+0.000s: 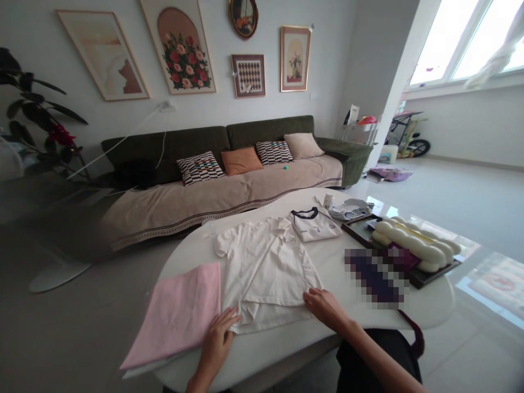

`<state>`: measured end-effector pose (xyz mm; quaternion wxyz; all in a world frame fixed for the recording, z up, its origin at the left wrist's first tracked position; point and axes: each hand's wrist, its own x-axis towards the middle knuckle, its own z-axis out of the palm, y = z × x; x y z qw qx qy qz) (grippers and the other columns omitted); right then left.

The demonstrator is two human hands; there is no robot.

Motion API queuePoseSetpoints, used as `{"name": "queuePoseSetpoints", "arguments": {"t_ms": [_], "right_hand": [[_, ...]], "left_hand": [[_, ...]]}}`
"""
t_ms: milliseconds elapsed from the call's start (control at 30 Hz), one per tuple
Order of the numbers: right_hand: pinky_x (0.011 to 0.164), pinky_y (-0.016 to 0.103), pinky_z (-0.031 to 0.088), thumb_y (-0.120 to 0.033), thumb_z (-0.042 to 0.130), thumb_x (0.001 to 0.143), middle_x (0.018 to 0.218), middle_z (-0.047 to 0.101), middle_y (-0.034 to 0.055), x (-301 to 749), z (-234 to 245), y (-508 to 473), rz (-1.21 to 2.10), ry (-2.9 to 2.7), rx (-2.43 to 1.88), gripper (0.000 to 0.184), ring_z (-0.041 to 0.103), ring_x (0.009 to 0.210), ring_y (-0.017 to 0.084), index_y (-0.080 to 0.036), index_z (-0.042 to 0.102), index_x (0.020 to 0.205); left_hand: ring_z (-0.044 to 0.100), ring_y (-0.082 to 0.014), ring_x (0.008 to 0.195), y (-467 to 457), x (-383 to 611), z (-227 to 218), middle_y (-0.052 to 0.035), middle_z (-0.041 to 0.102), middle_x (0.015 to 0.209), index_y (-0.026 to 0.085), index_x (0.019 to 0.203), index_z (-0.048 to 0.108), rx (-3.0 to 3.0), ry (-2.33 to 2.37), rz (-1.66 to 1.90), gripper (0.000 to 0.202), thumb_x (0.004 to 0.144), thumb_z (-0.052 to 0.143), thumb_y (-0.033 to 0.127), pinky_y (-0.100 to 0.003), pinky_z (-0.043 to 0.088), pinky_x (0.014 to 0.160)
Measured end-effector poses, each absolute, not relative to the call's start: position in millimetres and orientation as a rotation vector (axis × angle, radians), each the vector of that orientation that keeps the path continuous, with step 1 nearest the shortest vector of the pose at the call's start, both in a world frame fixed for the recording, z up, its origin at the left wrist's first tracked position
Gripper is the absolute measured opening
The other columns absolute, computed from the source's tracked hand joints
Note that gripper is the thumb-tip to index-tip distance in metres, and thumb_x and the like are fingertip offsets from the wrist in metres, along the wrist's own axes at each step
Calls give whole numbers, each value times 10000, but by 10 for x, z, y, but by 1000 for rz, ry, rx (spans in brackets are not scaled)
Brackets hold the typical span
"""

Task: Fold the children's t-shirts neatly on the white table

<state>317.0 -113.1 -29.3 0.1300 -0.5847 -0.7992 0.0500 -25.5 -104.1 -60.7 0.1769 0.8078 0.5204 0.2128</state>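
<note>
A white short-sleeved shirt (266, 267) with a collar lies spread on the white table (282, 349), its hem towards me and its front layer rumpled above the back layer. My left hand (219, 334) rests at the shirt's lower left corner, fingers stretched out over the hem. At the lower right corner, the curled fingers of my right hand (323, 307) pinch the edge of the shirt. Left of the shirt is a folded pink cloth (180, 311), whose near edge hangs over the table rim. Behind lies a folded white shirt with a dark neckline (315, 225).
On the table's right, a dark tray (426, 279) holds a puffy cream-coloured object (415, 243). A crumpled plastic bag (347, 208) lies behind it, and a blurred-out dark item (374, 278) in front. Beyond the table stands a green sofa (266, 131) with several cushions.
</note>
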Motion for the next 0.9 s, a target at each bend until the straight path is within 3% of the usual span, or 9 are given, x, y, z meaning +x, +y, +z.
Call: {"name": "queuePoseSetpoints", "arguments": {"t_ms": [100,300,400,567,733,900], "right_hand": [[628,223,344,-130,347,804,714,587,23,3320,-203,-1089,88,-2238,-1753,217,541,665,130,-197,541,731],[503,227,295,-318,406,781,650,546,-4,3962,-295,-1388,-82,-1408,-2279,129,506,555,141,-214,464,734],[485,232,291,-295,380,774,658,540,-1,4069,-512,-1552,71,-1484,-2355,124,522,561,151,-217,460,722],[583,255,375,-279,365,770,867,566,41,3989,-643,-1528,116,-1644,-2145,266,576,743,175,-220,494,994],[576,252,370,-266,341,781,831,574,28,4038,-586,-1443,133,-1717,-2098,196,567,675,162,-229,522,848],[561,250,377,-285,343,775,881,562,33,4236,-642,-1531,105,-1609,-2133,194,549,614,144,-227,493,883]], "left_hand": [[441,-170,1182,-1024,-264,-610,16,565,1190,293,1046,634,2256,1461,615,517,676,366,51,-415,328,1028],[466,-152,1159,-1014,-256,-576,23,582,1164,290,1043,632,2211,1439,599,539,684,323,33,-430,322,1025],[491,-156,1134,-1034,-241,-572,14,598,1141,287,1049,628,2183,1459,640,519,706,320,46,-443,325,1020],[493,-162,1132,-1076,-282,-564,12,593,1149,284,1050,629,2207,1418,638,517,699,337,39,-438,319,1029],[490,-142,1134,-1032,-314,-324,15,602,1137,266,1048,633,2300,1323,615,562,670,316,-1,-378,372,1005],[494,-126,1127,-1127,-319,45,20,579,1174,259,1096,608,2342,1233,637,521,743,310,20,-297,378,996]]}}
